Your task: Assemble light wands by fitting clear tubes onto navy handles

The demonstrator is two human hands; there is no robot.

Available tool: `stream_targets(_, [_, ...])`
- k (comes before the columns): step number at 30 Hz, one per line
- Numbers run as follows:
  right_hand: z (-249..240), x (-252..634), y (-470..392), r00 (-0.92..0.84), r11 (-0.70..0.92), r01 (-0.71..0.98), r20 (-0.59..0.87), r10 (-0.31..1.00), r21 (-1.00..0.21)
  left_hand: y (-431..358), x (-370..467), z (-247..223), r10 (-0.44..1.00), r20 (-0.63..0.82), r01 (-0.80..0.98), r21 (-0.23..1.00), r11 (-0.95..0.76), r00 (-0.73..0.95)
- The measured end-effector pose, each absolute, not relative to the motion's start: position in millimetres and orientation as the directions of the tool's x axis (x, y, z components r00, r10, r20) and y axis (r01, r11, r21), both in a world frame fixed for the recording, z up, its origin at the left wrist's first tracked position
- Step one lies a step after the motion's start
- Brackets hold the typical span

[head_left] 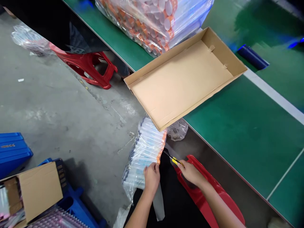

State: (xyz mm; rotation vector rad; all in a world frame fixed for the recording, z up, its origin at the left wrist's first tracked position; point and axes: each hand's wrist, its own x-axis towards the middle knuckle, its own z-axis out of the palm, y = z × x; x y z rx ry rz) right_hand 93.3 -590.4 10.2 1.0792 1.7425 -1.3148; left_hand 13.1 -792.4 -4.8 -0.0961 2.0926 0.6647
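A clear plastic bag (144, 148) of white tubes with orange ends lies across my lap, below the box's near corner. My left hand (152, 178) is closed on the edge of this bag, near the orange ends. In my right hand (191, 172) are scissors (175, 160) with yellow and black handles, their dark blades pointing up and left toward the bag. Whether the blades touch the plastic cannot be made out. A shallow cardboard box (182, 82) with nothing in it rests on the green table (237, 126), its near corner jutting past the edge.
A large wrapped stack of tubes (152, 22) stands behind the box. Red stools (213, 199) (102, 71) are at right and upper left, a person in dark clothes (59, 25) by the latter. Blue crates (14, 152) and an open carton (40, 190) sit lower left.
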Motion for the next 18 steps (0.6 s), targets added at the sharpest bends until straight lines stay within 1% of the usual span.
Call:
stream_targets(2, [6,81,-595,-0.439,0.131,0.896,-0.892,0.110,-0.424,-816,22,16,0.189,-0.789,-0.307,0.431,0.848,-0.585])
stream_targets(5, [-2,60,-612,-0.455,0.027,0.890,-0.890,-0.030,-0.456,-837,31,33,0.208,-0.782,-0.309,0.455,0.835,-0.588])
stream_targets(9, [6,50,-625,-0.407,-0.152,0.911,-0.897,-0.170,-0.384,-835,33,23,0.181,-0.780,-0.345,0.455,0.821,-0.599])
stream_targets(11, [20,55,-620,-0.408,-0.230,0.902,-0.898,-0.167,-0.367,-835,35,20,0.162,-0.795,-0.372,0.440,0.817,-0.584])
stream_targets(14, [48,68,-602,-0.444,-0.303,0.861,-0.894,-0.059,-0.408,-851,42,33,0.108,-0.836,-0.432,0.384,0.816,-0.538])
stream_targets(16, [64,76,-595,-0.431,-0.289,0.865,-0.903,-0.006,-0.411,-872,49,48,0.090,-0.860,-0.471,0.360,0.806,-0.503])
stream_targets(18, [73,81,-597,-0.391,-0.223,0.895,-0.920,0.025,-0.386,-893,54,62,0.092,-0.874,-0.502,0.357,0.788,-0.477])
